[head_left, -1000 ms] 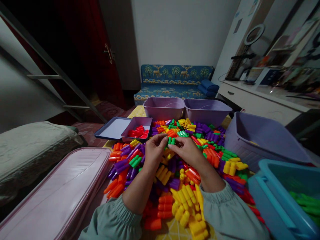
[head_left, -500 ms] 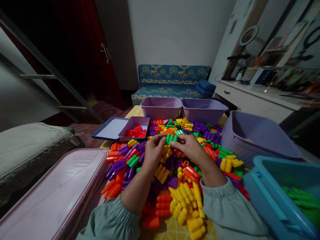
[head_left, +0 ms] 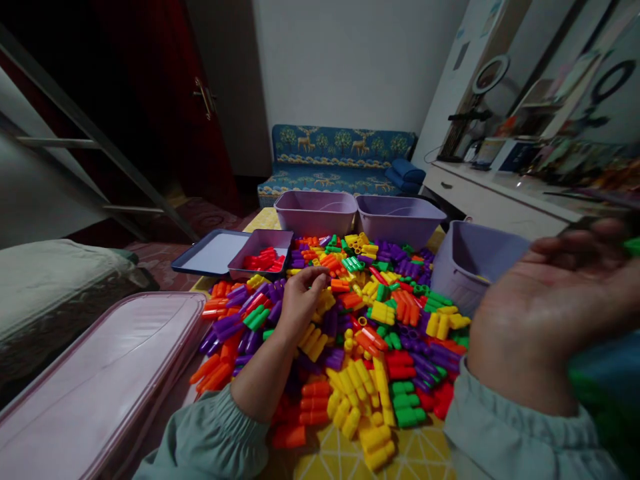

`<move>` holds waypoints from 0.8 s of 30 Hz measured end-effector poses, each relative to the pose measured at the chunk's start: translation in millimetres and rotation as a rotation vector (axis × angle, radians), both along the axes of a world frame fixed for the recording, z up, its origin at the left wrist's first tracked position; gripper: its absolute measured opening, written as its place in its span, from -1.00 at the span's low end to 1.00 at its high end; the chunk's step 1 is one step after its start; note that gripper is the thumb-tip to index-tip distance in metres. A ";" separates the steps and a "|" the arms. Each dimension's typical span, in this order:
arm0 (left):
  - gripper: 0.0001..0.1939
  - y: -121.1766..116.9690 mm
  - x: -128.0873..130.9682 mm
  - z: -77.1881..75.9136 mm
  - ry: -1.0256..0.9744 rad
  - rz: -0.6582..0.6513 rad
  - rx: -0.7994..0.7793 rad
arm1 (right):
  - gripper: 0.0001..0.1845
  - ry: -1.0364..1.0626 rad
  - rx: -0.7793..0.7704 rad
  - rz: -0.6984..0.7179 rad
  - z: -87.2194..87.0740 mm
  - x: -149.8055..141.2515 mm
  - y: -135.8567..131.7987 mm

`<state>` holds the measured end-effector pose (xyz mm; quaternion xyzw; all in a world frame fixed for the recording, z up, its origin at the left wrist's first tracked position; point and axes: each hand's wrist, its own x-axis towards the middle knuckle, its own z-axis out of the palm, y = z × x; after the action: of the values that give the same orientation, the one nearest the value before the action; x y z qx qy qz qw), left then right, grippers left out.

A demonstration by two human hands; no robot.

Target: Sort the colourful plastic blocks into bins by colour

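My left hand [head_left: 300, 300] hovers over a heap of bullet-shaped plastic building blocks, its fingers loosely bent, with a small gap between thumb and index finger and nothing seen in it. Nearest to it are an orange block [head_left: 341, 285] and yellow blocks [head_left: 314, 342]. On the right, my right hand [head_left: 540, 307] is raised close to the camera, blurred, palm turned up and fingers curled. A green plastic block [head_left: 633, 247] shows at its fingertips, partly cut off by the frame edge. Below this hand, the blue bin is mostly hidden.
Two purple bins [head_left: 316, 212] [head_left: 400, 220] stand behind the heap, a third purple bin [head_left: 453, 273] at right. A shallow box [head_left: 235, 272] holds red blocks, its lid [head_left: 213, 252] alongside. A pink lid [head_left: 115, 373] lies left. Yellow cloth [head_left: 425, 453] covers the table.
Both hands held the green block together over the heap. My right hand has carried it off to the right and toward the camera; my left hand has let go and stayed over the heap.
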<state>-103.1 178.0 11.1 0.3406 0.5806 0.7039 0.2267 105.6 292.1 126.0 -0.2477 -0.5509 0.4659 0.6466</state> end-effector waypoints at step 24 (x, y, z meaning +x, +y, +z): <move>-0.48 -10.2 14.8 10.6 0.723 -0.050 -0.404 | -0.57 -1.146 0.284 0.254 -103.2 -89.0 -14.8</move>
<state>-88.2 167.8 21.7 0.5286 0.7409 0.4049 0.0876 16.6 277.3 22.7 -0.3031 -0.8935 0.2538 0.2130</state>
